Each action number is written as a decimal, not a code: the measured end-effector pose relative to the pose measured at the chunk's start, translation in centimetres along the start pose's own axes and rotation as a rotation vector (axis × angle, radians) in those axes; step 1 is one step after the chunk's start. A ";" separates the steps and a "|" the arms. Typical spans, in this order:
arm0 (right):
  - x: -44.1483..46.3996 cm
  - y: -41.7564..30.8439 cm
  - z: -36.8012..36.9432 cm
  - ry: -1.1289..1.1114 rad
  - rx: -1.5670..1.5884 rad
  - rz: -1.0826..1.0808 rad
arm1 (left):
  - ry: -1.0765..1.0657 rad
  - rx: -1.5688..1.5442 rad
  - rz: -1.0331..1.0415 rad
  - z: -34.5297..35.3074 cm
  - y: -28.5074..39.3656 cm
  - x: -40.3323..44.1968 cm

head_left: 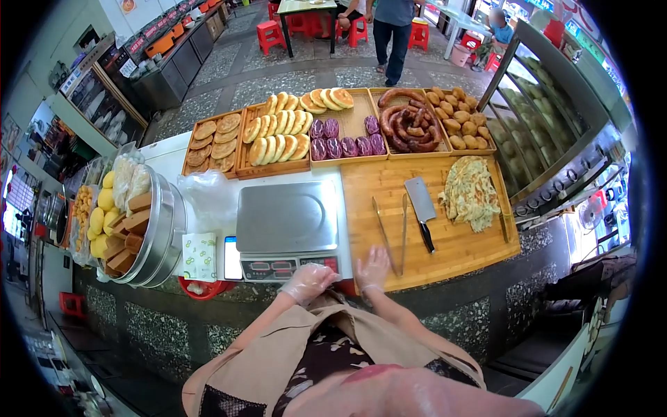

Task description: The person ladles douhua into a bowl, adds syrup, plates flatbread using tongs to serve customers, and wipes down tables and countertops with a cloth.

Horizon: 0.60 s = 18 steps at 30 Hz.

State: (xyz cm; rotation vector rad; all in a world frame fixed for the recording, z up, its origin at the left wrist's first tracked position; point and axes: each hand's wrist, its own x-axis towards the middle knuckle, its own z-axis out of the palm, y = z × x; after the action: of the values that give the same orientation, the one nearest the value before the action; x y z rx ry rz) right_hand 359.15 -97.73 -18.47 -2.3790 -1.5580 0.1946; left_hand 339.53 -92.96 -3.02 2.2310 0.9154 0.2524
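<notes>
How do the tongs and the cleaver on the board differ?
The tongs have two slim, spread arms; the cleaver has one broad blade. The tongs look silvery throughout, while the cleaver's handle is black. The tongs lie nearer the right hand than the cleaver. Both rest on the board.

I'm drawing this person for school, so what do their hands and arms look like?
The left hand and right hand wear thin, see-through plastic gloves, wrinkly and a bit shiny. The forearms are bare, with no sleeves over them. I can't see any bracelets or markings.
</notes>
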 end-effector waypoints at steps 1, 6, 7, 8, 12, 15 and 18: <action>0.0 -0.1 0.1 -0.002 0.005 -0.001 | 0.014 -0.007 -0.001 0.1 -0.2 -0.2; 0.0 0.1 0.4 0.030 -0.008 -0.021 | 0.021 -0.042 -0.038 0.0 -0.5 -1.5; -0.1 0.1 0.6 0.028 -0.010 -0.026 | 0.032 -0.031 -0.036 -0.3 -0.6 -1.8; 0.0 0.1 0.7 0.041 -0.016 -0.029 | 0.037 -0.032 -0.038 -0.7 -0.9 -1.9; -0.1 -0.2 0.4 0.031 -0.019 -0.006 | 0.081 0.038 -0.076 -2.7 -1.4 -2.3; -0.1 -0.3 0.5 0.056 -0.029 -0.022 | 0.103 0.057 -0.098 -4.0 -2.2 -2.8; 0.0 -0.4 0.6 0.059 -0.046 -0.021 | 0.142 0.046 -0.145 -5.1 -2.6 -4.2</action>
State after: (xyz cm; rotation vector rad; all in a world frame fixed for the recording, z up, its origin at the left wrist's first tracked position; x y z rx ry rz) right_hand 358.60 -97.48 -18.86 -2.3796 -1.5767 0.0842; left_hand 332.99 -91.76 -0.69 2.1976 1.1640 0.3282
